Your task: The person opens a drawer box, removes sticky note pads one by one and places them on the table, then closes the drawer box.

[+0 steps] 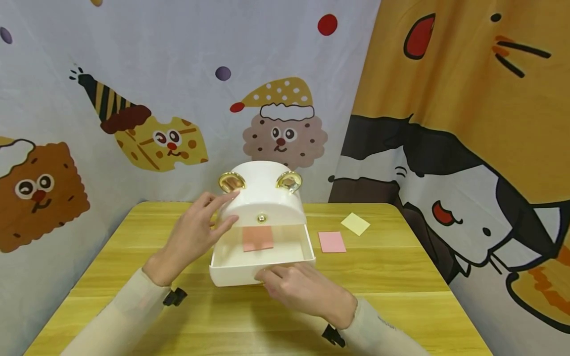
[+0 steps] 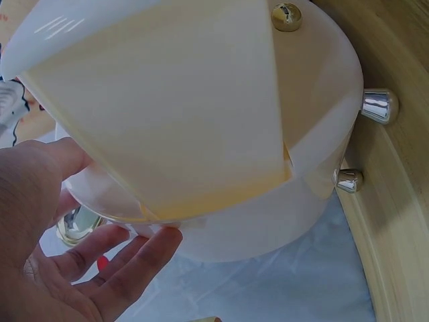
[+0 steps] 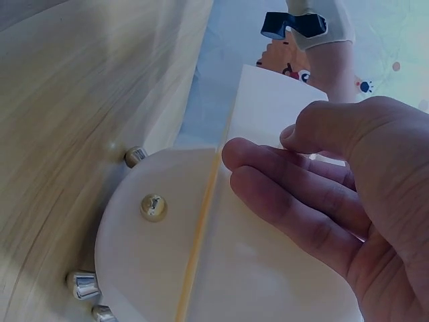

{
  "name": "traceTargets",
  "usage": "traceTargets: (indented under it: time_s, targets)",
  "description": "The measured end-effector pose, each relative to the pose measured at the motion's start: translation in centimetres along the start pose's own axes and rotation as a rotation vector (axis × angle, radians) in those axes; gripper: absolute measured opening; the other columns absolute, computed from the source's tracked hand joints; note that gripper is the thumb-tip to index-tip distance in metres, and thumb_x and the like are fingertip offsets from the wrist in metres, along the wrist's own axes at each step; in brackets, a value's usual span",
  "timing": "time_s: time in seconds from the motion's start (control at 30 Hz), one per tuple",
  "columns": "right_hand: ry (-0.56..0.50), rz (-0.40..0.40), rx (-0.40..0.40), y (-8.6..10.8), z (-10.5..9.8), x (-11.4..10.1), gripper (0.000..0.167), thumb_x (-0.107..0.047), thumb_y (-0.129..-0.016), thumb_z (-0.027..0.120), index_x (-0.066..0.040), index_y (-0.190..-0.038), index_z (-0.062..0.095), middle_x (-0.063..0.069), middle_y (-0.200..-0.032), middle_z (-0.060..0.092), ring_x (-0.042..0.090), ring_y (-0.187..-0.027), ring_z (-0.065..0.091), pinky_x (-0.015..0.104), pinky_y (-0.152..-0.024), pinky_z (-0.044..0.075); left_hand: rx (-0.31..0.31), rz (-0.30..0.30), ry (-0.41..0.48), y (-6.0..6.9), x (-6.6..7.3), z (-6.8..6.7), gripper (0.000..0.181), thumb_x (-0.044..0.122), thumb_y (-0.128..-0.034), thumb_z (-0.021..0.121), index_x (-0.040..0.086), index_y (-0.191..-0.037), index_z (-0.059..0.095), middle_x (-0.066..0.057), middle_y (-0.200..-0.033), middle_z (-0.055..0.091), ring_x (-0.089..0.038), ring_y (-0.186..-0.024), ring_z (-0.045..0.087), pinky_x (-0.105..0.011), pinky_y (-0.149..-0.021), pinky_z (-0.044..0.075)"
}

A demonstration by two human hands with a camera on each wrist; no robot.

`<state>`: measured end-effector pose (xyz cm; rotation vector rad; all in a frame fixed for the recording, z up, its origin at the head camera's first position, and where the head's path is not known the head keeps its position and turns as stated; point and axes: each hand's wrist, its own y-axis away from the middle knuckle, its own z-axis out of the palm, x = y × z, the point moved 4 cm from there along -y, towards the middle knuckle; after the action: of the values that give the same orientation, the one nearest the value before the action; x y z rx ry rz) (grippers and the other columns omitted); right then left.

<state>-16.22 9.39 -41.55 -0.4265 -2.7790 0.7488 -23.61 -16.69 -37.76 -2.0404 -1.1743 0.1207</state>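
A white storage box (image 1: 267, 198) with gold ears stands on the table, its middle drawer (image 1: 231, 277) pulled out. An orange sticky note (image 1: 258, 238) lies inside the drawer. My left hand (image 1: 191, 237) grips the box's upper left edge below an ear, thumb on the front and fingers over the curved top. At the middle of the drawer front, my right hand (image 1: 307, 291) has curled fingers and seems to pinch the drawer's knob, mostly hidden by the fingers. A gold knob (image 1: 261, 218) shows on the section above, and another knob (image 3: 153, 207) on the section below.
On the wooden table (image 1: 401, 277), a pink sticky note (image 1: 331, 242) and a pale yellow one (image 1: 355, 224) lie right of the box. Shiny metal feet (image 2: 379, 106) hold the box up. A cartoon-print cloth (image 1: 178, 59) hangs behind the table.
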Motion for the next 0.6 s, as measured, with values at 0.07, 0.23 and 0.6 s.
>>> traceTargets:
  time_s: [0.07,0.23,0.6]
  targets:
    - [0.014,-0.010,0.013,0.03,-0.09,-0.06,0.029,-0.004,-0.096,0.089,-0.017,-0.120,0.078,-0.013,-0.092,0.077,-0.001,-0.071,0.068,0.011,-0.059,0.050,0.006,0.004,0.002,0.01,-0.02,0.02,0.063,0.019,-0.1034,0.092,0.022,-0.163,0.070,-0.010,-0.106,0.066,-0.009,-0.072,0.044,-0.024,-0.059,0.044]
    - [0.022,-0.025,0.024,0.18,-0.23,-0.20,0.030,-0.004,-0.095,0.090,-0.017,-0.118,0.077,-0.015,-0.090,0.074,-0.002,-0.069,0.065,0.008,-0.058,0.045,0.007,0.005,0.003,-0.04,-0.08,0.08,0.063,0.018,-0.1033,0.092,0.022,-0.162,0.070,-0.010,-0.106,0.066,-0.009,-0.072,0.043,-0.023,-0.059,0.043]
    - [0.036,-0.014,0.008,0.45,-0.26,-0.72,0.027,-0.009,-0.098,0.091,-0.018,-0.121,0.079,-0.013,-0.095,0.079,0.001,-0.071,0.071,0.015,-0.059,0.055,-0.028,-0.027,0.001,0.02,-0.28,0.26,0.064,0.021,-0.1057,0.090,0.024,-0.165,0.068,-0.012,-0.113,0.068,-0.011,-0.075,0.052,-0.025,-0.062,0.051]
